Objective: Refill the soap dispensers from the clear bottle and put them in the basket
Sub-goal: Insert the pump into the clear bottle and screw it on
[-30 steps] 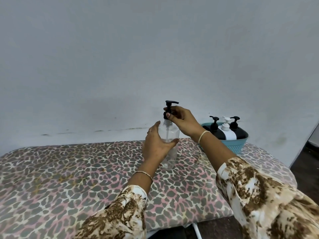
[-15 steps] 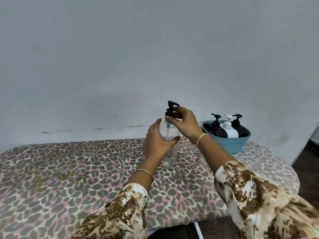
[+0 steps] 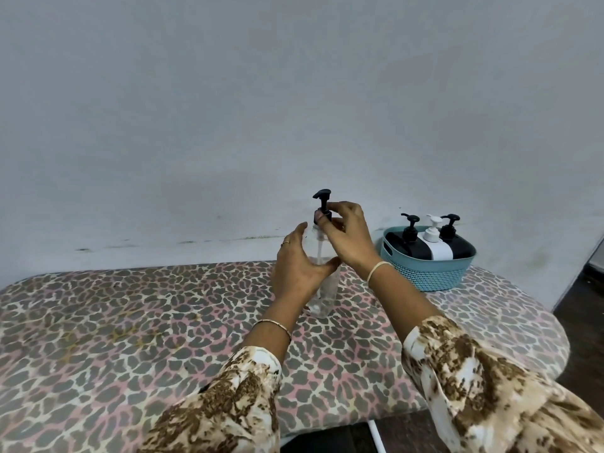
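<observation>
one head-worn view looks forward and down, close over the table [image 3: 98,322].

Upright near the middle of the bench [image 3: 130,322]: clear bottle [image 3: 327,297], see-through, black pump [image 3: 323,201] in its neck, dip tube running down inside. At the bench's far right corner, well apart: teal mesh basket [image 3: 428,273]. Leaning inside it, side by side, pumps up: left black dispenser [image 3: 402,246], white dispenser [image 3: 438,249], right black dispenser [image 3: 460,246].
</observation>
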